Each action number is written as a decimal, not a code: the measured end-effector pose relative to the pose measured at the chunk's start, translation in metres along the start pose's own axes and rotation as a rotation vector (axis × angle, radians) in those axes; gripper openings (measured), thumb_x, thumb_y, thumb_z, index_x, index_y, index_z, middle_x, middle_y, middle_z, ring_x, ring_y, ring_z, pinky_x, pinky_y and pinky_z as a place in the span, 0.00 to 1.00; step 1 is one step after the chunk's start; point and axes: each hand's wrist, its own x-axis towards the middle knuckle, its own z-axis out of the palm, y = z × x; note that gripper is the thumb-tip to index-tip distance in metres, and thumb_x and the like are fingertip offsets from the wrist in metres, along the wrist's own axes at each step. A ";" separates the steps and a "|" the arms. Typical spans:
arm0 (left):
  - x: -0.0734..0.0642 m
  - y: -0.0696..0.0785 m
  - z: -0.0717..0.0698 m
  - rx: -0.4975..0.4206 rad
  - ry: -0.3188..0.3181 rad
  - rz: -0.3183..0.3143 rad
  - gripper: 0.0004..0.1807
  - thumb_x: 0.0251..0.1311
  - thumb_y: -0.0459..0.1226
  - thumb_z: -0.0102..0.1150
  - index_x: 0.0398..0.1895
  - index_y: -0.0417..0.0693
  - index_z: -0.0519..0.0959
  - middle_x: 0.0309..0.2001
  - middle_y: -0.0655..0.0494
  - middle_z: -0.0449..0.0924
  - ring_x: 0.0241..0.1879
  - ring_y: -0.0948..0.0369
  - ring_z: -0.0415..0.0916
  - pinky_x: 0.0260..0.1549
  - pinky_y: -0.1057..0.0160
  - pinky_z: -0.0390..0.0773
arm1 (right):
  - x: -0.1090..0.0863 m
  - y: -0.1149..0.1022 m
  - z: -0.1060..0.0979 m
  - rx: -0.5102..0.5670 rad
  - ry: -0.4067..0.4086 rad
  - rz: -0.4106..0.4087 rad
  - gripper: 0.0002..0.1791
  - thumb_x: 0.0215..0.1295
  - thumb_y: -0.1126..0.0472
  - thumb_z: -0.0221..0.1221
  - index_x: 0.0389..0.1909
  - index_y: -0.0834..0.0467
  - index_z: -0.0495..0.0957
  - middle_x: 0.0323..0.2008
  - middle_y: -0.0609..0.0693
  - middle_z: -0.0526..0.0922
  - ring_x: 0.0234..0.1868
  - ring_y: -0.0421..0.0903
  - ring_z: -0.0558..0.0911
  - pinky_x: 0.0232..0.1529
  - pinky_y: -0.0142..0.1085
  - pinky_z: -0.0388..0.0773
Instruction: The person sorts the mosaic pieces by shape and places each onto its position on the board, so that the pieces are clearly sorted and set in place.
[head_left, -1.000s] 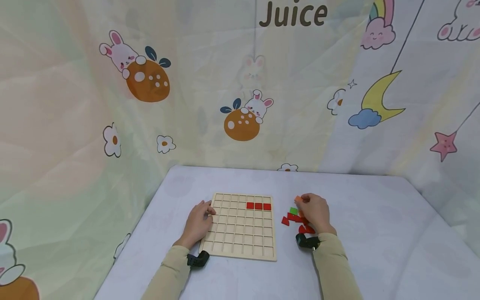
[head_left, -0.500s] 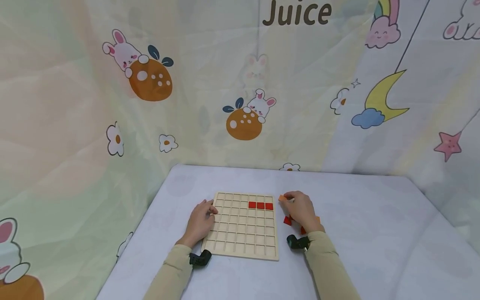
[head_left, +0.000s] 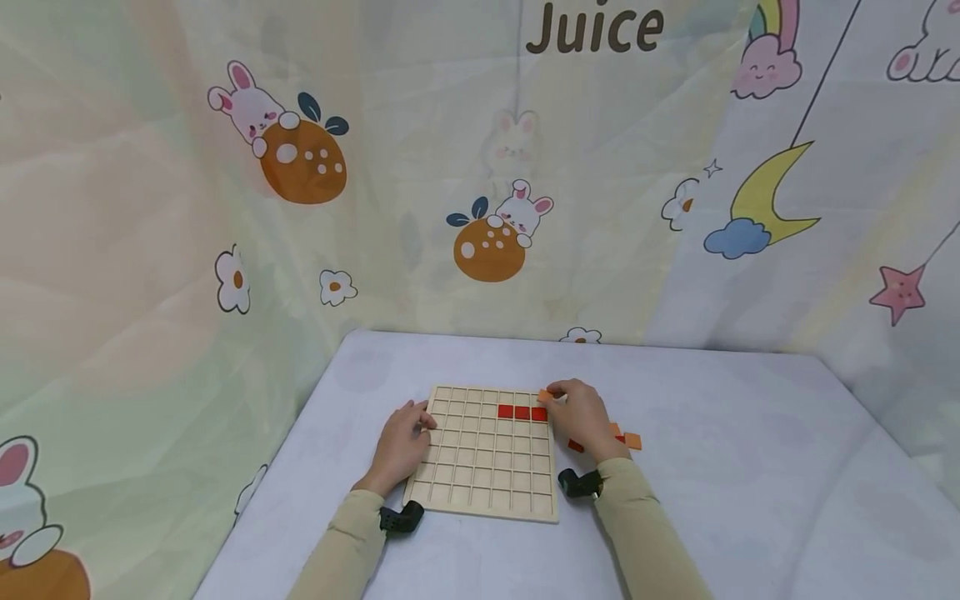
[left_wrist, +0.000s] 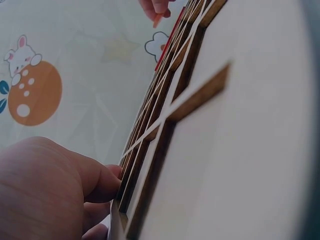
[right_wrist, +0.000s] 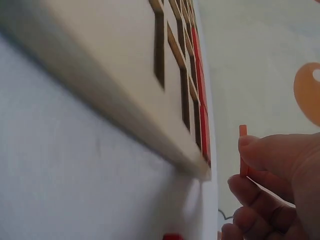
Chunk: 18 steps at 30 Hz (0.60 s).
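Observation:
A square wooden grid board (head_left: 483,458) lies on the table, with a row of 3 red tiles (head_left: 522,412) in its second row from the top, at the right. My left hand (head_left: 397,446) rests at the board's left edge, its fingertips on the rim; the left wrist view shows those fingers (left_wrist: 102,182) against the side. Between thumb and fingers, my right hand (head_left: 585,421) pinches a thin orange tile (head_left: 544,396) over the top right corner cell. Seen from the right wrist, this orange tile (right_wrist: 243,162) stands edge-on, apart from the board.
Right of the board, partly behind the right hand, lie loose pieces: an orange square (head_left: 633,441), another orange piece (head_left: 615,428) and a red one (head_left: 576,446). A printed cloth (head_left: 405,167) hangs behind the white table (head_left: 750,467).
My right hand has carried the orange tile leftward from the loose pieces to the board's top right corner. The left hand has stayed at the left edge.

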 end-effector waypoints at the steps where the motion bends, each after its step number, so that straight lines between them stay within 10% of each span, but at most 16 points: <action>1: 0.000 0.000 0.000 0.001 0.002 0.000 0.09 0.59 0.29 0.53 0.31 0.53 0.77 0.67 0.44 0.69 0.73 0.45 0.53 0.72 0.42 0.50 | 0.000 -0.002 0.001 -0.004 0.001 -0.013 0.18 0.63 0.54 0.63 0.51 0.59 0.82 0.48 0.54 0.82 0.46 0.51 0.78 0.48 0.46 0.80; 18: 0.001 -0.003 0.002 -0.001 0.011 0.014 0.09 0.59 0.29 0.54 0.30 0.54 0.77 0.67 0.45 0.70 0.73 0.45 0.54 0.73 0.43 0.49 | 0.002 -0.027 0.029 0.016 -0.024 -0.165 0.14 0.62 0.55 0.65 0.45 0.58 0.85 0.43 0.52 0.83 0.46 0.50 0.82 0.48 0.45 0.82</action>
